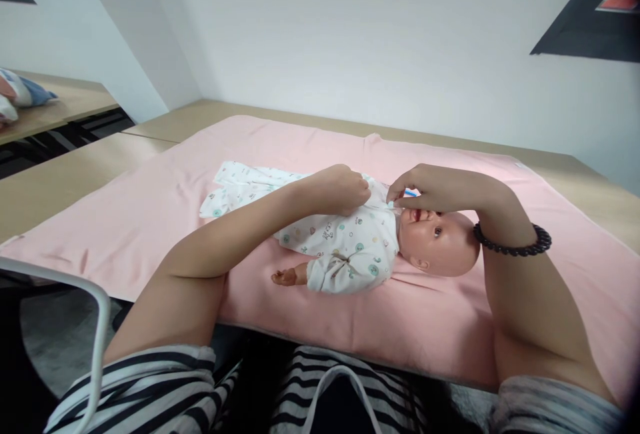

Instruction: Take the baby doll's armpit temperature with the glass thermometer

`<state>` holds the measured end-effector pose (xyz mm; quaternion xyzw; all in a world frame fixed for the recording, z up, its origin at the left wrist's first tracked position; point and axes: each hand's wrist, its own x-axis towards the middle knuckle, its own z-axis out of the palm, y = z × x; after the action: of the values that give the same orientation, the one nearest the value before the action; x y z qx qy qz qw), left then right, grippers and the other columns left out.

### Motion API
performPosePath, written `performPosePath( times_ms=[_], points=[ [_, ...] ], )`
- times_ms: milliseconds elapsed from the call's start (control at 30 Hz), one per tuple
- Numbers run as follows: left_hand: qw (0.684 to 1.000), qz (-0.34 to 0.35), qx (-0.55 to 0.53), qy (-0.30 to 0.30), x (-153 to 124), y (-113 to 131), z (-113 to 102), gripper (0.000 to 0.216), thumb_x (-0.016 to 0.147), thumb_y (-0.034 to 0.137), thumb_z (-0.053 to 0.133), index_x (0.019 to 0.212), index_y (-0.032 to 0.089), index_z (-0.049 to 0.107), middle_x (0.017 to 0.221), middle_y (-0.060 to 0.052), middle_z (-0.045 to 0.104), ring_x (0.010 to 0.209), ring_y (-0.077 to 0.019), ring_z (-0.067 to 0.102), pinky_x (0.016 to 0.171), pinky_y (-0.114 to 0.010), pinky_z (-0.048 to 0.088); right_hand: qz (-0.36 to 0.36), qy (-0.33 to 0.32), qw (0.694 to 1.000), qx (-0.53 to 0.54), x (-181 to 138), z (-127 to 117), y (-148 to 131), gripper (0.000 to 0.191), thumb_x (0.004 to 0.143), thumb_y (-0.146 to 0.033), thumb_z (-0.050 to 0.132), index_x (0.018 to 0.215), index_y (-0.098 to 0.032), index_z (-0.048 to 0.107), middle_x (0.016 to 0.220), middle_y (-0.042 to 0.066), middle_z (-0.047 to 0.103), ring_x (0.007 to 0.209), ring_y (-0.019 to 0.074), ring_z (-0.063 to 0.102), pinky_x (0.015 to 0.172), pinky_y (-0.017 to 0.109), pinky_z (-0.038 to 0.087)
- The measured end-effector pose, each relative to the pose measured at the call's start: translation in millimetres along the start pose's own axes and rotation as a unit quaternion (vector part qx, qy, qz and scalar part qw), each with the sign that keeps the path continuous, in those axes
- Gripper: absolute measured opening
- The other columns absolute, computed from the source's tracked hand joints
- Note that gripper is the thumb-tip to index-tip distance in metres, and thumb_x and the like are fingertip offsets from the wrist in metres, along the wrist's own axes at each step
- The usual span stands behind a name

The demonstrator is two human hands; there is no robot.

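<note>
Plain white walls back a light wooden table (75, 174), most of it covered by a pink blanket (150, 221). On the blanket lies a doll (445, 247), head toward 3 o'clock and feet toward 9, dressed in a white printed romper (345, 241).

The doll's chin and neck are hidden under the right hand (430, 187). The far side of its chest is hidden behind the left hand (345, 189), and its legs cannot be made out inside the cloth. One bare doll arm (290, 277) pokes out toward 7 o'clock.

A dark frame (590, 21) is cut off at 2 o'clock. At 10 o'clock a second table (65, 107) carries a cloth bundle (20, 91), also cut by the edge. A white tube (95, 301) curves in at 8 o'clock, and striped sleeves (150, 387) fill the bottom edge.

A dark bead bracelet (515, 242) circles the right wrist. The right hand's thumb and fingertips (393, 202) are pinched together on the romper's neckline, just beside the doll's mouth, with a small blue bit showing at them. The left hand rests curled on the romper's chest, close to the right hand. Its fingertips are tucked out of sight, so whether it grips cloth cannot be told.
</note>
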<state>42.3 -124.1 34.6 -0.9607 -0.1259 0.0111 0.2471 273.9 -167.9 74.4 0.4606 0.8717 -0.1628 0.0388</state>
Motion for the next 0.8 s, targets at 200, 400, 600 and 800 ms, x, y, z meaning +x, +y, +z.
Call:
performPosePath(
  times_ms=[200,400,600,800],
  points=[
    [1.000,0.001,-0.017,-0.026,-7,1,-17,0.017,0.079,0.006,0.053,0.068,0.016,0.061,0.068,-0.006,0.065,0.056,-0.0161,0.053,0.051,-0.031,0.023,0.024,0.021,0.999,0.001,-3,-1,-1,0.024,0.088,-0.027,0.054,0.102,-0.026,0.074,0.102,-0.001,0.075,0.082,0.0175,0.068,0.068,0.028,0.049],
    [0.984,0.028,-0.167,-0.063,-28,-6,-40,0.006,0.078,0.016,0.061,0.075,0.021,0.064,0.076,-0.001,0.068,0.061,-0.0148,0.053,0.058,-0.029,0.031,0.041,0.026,0.999,-0.003,-4,-3,-3,0.023,0.087,-0.029,0.055,0.099,-0.026,0.075,0.096,0.001,0.076,0.078,0.0193,0.068,0.065,0.029,0.046],
    [0.944,-0.084,-0.281,-0.154,-50,-31,-45,0.024,0.083,0.028,0.064,0.107,0.025,0.066,0.106,-0.003,0.070,0.082,-0.0160,0.061,0.073,-0.025,0.038,0.041,0.021,0.999,-0.007,-4,-4,-3,0.029,0.088,-0.032,0.055,0.109,-0.027,0.074,0.110,0.001,0.074,0.090,0.0211,0.068,0.071,0.030,0.049],
    [0.931,-0.139,-0.283,-0.182,-55,-56,-30,0.026,0.083,0.031,0.067,0.109,0.025,0.068,0.099,0.000,0.072,0.073,-0.0110,0.059,0.071,-0.021,0.038,-0.026,0.066,0.997,-0.043,26,-13,-28,0.032,0.093,-0.041,0.054,0.111,-0.022,0.072,0.111,0.006,0.073,0.094,0.0230,0.066,0.076,0.032,0.046]
  ],
)
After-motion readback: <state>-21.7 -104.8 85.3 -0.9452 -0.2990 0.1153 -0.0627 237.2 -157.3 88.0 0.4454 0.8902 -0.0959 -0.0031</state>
